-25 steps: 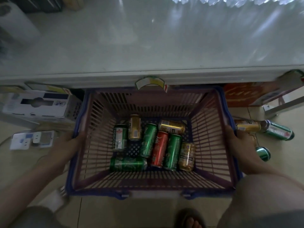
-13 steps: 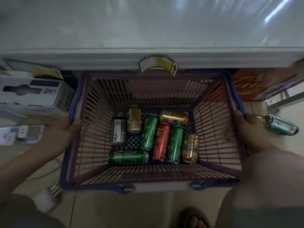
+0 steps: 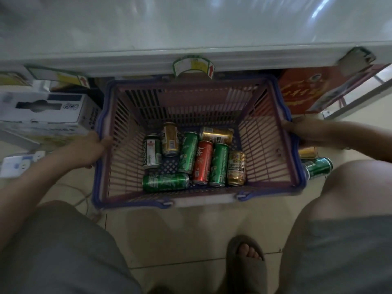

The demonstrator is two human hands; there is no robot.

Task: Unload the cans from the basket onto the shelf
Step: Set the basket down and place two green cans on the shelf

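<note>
While both hands grip its side rims, the basket (image 3: 265,145) sits at the centre of the frame, on or just above the tiled floor (image 3: 191,234), a slatted pinkish-purple tub with a blue rim and blue handle hinges on its near edge. The left hand (image 3: 88,150) has its fingers (image 3: 106,141) curled over the left rim; the right hand (image 3: 305,132) is clamped on the right rim. Eight cans (image 3: 194,158) lie on their sides on the basket's bottom: three slim green ones, a slim red one, three gold ones and a green-and-white one. The green-and-white can (image 3: 151,151), at the left of the group, reads "TSINGTAO" along its side. The gold can (image 3: 236,167) at the right carries a label too small to read. Above the basket, across the upper frame, runs the pale shelf (image 3: 191,28); a curved sticker (image 3: 194,65) with a red arrow hangs from its front edge. At right, beside the basket, a green can (image 3: 318,167) and a gold can (image 3: 307,152) lie on the floor under the right forearm.
</note>
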